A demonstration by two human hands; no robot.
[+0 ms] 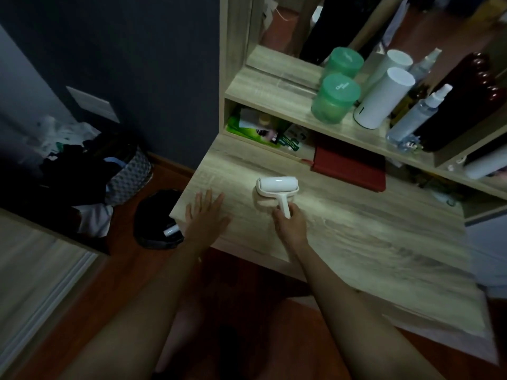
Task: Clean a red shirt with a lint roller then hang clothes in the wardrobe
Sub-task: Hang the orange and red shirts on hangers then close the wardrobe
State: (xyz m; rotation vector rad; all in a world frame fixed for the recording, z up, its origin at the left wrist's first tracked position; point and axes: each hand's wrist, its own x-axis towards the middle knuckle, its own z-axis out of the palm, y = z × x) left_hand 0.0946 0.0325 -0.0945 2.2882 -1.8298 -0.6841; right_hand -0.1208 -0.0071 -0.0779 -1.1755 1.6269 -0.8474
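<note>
- While the white lint roller [277,187] sits on the pale wooden bench [356,242], its head points away from the person and its handle points back toward them.
- The right hand [289,224] grips the roller's handle, with its fingers [277,215] curled round the handle's end.
- The left hand [207,215] lies flat on the bench just left of the roller. It is spread wide and holds nothing.
- A red book [348,167] lies flat on the bench beyond the roller and to its right, partly tucked under a shelf [274,91].
- On that shelf, above and beyond the roller, stand a green jar [334,98], a white cylinder [384,97] and a spray bottle [414,116].
- Left of the roller, down on the floor, a black bin [156,218] sits beside the bench. A patterned basket [129,176] heaped with dark clothes stands farther left.
</note>
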